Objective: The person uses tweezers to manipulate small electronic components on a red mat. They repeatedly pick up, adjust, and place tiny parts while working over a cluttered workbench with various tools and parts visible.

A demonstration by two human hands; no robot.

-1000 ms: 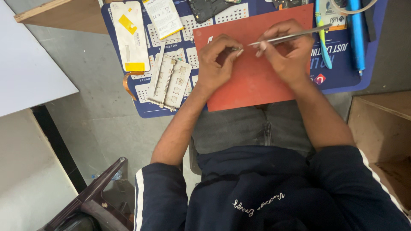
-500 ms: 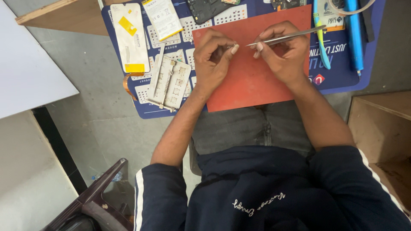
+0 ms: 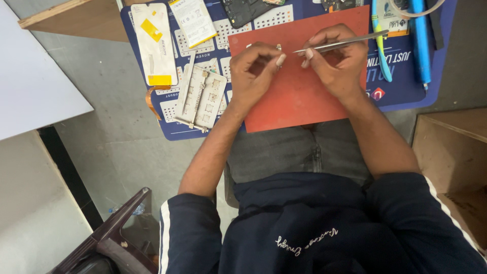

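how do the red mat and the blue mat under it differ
The red mat is plain and smaller, lying on top under both hands; the blue mat is larger, printed with white grids, and carries phone parts and tools. Both lie flat on the work surface.

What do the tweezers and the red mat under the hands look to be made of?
Tweezers in the right hand: likely bare metal, judging by the silvery sheen and thin straight blades. Red mat: matte, no glare, flat with clean edges; probably rubber or silicone, though stiff card cannot be ruled out.
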